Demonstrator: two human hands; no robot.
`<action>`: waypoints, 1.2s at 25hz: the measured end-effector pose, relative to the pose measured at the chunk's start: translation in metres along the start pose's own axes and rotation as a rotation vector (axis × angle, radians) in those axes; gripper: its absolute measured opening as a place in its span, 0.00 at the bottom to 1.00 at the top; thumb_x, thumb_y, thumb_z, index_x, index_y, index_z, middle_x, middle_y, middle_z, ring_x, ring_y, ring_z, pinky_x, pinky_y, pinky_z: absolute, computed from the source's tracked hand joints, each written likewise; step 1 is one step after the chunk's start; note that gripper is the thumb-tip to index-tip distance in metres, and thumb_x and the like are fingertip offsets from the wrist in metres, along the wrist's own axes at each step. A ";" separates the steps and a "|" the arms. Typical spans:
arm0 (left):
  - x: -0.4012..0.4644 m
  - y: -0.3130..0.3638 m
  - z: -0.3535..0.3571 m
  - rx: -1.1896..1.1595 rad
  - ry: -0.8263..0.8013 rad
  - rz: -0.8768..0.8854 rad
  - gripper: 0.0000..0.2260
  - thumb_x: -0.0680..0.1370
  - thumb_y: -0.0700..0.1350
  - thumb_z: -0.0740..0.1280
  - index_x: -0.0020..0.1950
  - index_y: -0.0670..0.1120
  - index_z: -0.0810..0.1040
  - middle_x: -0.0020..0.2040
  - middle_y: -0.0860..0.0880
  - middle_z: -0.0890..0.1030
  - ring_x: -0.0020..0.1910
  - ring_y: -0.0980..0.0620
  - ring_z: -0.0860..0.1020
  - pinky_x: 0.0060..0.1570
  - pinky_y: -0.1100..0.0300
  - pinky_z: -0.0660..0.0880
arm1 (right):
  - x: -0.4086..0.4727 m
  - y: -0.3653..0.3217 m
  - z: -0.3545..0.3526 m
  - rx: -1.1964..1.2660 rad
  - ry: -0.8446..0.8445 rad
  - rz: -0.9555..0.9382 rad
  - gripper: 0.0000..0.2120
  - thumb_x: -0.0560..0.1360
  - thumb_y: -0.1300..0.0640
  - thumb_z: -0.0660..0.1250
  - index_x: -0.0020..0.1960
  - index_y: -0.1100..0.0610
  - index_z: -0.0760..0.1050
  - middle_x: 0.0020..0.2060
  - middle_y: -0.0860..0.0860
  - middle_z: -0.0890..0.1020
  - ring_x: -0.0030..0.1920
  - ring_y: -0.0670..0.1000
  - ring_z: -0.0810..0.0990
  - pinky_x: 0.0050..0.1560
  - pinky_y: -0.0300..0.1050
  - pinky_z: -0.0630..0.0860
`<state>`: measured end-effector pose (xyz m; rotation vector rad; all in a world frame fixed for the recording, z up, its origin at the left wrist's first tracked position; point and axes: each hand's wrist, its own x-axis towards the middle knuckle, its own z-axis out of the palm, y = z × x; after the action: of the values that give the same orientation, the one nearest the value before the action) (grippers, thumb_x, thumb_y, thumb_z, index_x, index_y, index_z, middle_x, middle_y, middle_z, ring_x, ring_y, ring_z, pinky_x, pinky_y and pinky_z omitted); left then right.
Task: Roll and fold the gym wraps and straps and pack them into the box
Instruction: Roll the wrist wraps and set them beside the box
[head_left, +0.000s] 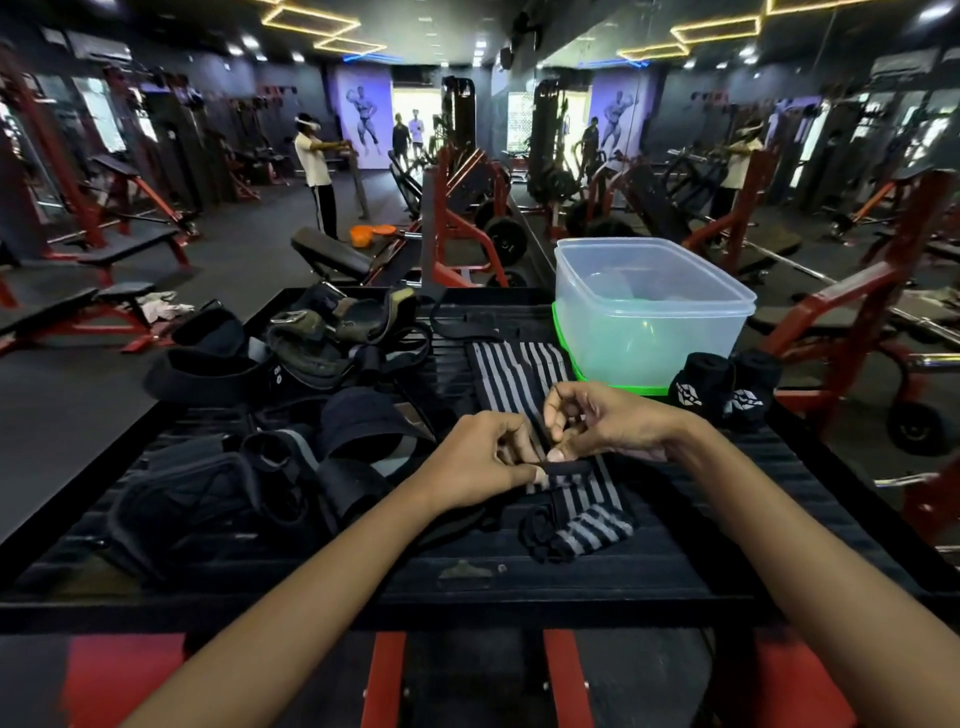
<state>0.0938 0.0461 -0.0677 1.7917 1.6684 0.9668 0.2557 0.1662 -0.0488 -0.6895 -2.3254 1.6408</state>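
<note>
While both hands, left (480, 457) and right (605, 423), pinch the black-and-grey striped elastic wrap (519, 369), rolling begins; next, tighten it toward the clear plastic box (649, 312) at one o'clock.

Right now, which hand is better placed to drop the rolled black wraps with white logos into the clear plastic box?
Right hand: the rolled black wraps and clear plastic box are both on its side. Both hands, left hand included, pinch the black-and-grey striped wrap.
</note>
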 end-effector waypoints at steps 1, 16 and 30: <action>0.002 -0.003 -0.002 -0.024 -0.019 -0.041 0.07 0.71 0.40 0.75 0.40 0.43 0.76 0.36 0.49 0.82 0.35 0.53 0.80 0.40 0.56 0.76 | -0.001 -0.001 0.001 -0.002 0.001 -0.029 0.13 0.68 0.71 0.73 0.45 0.59 0.73 0.40 0.53 0.78 0.40 0.48 0.76 0.43 0.40 0.74; 0.006 -0.009 -0.014 -0.204 -0.145 -0.099 0.14 0.67 0.40 0.78 0.43 0.48 0.74 0.36 0.52 0.75 0.35 0.56 0.74 0.41 0.61 0.71 | -0.012 0.009 0.015 0.060 0.203 -0.074 0.10 0.61 0.72 0.77 0.41 0.65 0.83 0.31 0.56 0.80 0.33 0.48 0.74 0.38 0.37 0.71; 0.005 -0.014 -0.018 0.091 -0.012 0.117 0.04 0.75 0.45 0.71 0.44 0.44 0.82 0.40 0.53 0.76 0.42 0.55 0.76 0.45 0.61 0.71 | -0.005 0.005 0.020 -0.016 0.162 -0.227 0.11 0.65 0.66 0.77 0.45 0.64 0.79 0.37 0.58 0.82 0.39 0.54 0.78 0.43 0.43 0.74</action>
<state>0.0707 0.0510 -0.0666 1.9698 1.6392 0.9417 0.2527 0.1489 -0.0603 -0.5186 -2.2122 1.4154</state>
